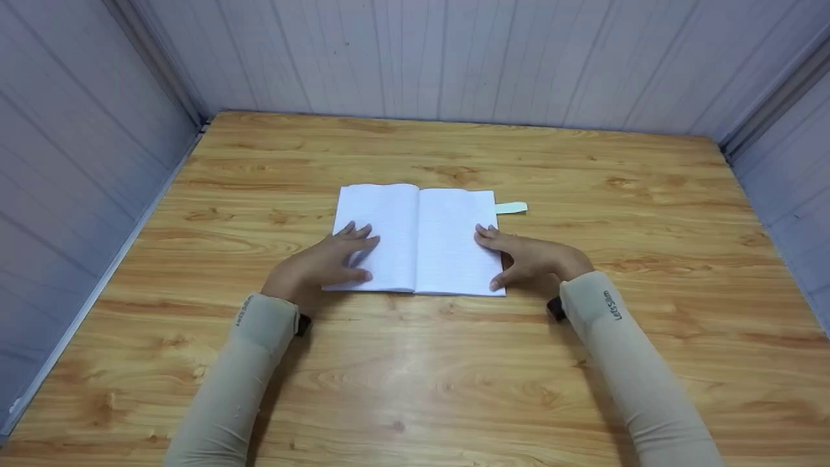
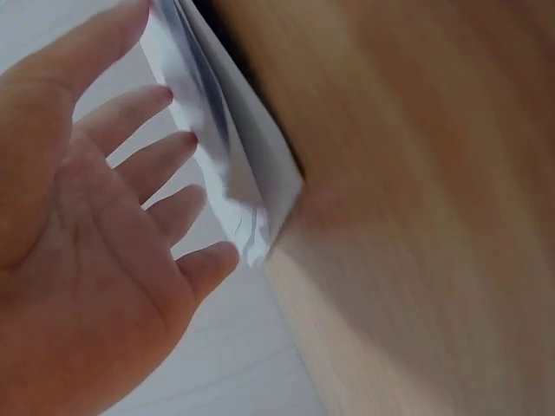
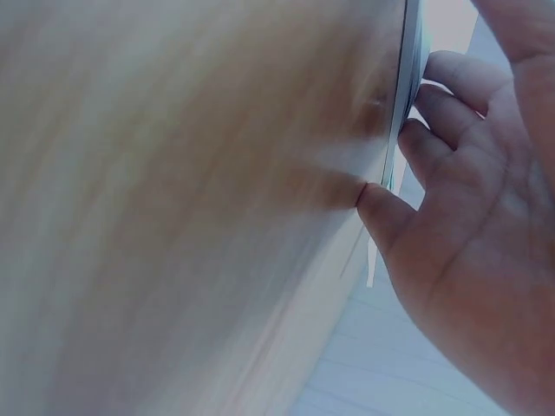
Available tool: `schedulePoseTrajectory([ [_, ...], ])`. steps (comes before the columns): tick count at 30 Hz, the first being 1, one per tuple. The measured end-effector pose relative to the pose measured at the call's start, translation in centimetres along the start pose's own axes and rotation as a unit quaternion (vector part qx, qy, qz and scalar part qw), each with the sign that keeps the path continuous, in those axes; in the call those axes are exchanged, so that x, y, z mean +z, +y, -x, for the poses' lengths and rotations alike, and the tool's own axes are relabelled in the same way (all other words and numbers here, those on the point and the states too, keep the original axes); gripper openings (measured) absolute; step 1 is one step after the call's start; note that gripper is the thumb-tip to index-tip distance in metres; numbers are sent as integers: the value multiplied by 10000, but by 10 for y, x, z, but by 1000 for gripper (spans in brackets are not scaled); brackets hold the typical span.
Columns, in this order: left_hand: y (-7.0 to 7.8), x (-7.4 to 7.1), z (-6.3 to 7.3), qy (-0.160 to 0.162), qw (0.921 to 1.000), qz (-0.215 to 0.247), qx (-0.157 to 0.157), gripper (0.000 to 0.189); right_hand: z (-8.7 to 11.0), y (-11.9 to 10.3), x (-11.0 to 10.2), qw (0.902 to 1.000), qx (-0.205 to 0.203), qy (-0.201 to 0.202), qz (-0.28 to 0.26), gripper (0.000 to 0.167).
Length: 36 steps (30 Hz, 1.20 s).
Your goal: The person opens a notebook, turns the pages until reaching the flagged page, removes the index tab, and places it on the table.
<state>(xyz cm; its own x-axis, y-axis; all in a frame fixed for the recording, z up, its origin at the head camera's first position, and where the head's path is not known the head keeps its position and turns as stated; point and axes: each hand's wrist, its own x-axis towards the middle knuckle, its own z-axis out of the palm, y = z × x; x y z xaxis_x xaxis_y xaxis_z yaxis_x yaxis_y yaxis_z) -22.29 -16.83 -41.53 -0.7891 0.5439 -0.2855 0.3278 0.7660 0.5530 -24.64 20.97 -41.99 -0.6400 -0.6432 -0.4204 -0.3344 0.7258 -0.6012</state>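
"Checking from afar: what surrounds the notebook (image 1: 447, 253)?"

"It lies opened on the wooden table (image 1: 402, 376), a pale strip (image 1: 511, 207) jutting from its right edge, panelled wall (image 1: 415, 65) beyond."

"And the hands?"

"I see the left hand (image 1: 334, 256), fingers outstretched, over its left page; the right hand (image 1: 528, 255), likewise extended, at its right edge."

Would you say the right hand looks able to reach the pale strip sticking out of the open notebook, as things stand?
Probably yes: the right hand is at the right edge of the notebook, close to the pale strip, and nothing visible stands between them.
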Motion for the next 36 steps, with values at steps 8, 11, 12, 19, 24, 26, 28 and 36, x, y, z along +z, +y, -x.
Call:
schedulePoseTrajectory([
  [8,-10,-4,1,-347,9982,186,-443,71,1,0,-4,9997,-48,-156,182,100],
  [11,-11,-4,1,-373,9974,333,-510,72,2,0,-4,9995,-70,-182,248,100],
  [12,-12,-4,1,-380,9973,368,-508,72,1,1,-4,9994,-87,-188,275,100],
  [19,-11,-4,2,-335,9957,671,-539,73,1,1,-4,9995,-25,-194,253,101],
  [24,-11,-4,2,-372,9949,735,-576,74,0,-1,-4,9997,36,-169,191,101],
  [26,-12,-5,1,-384,9952,707,-550,74,0,-1,-4,9997,36,-144,188,101],
  [28,-12,-5,2,-393,9958,661,-488,74,1,-1,-4,9997,12,-125,209,101],
  [36,-11,-5,2,-407,9971,521,-377,74,0,-2,-3,9998,86,-88,133,100],
])
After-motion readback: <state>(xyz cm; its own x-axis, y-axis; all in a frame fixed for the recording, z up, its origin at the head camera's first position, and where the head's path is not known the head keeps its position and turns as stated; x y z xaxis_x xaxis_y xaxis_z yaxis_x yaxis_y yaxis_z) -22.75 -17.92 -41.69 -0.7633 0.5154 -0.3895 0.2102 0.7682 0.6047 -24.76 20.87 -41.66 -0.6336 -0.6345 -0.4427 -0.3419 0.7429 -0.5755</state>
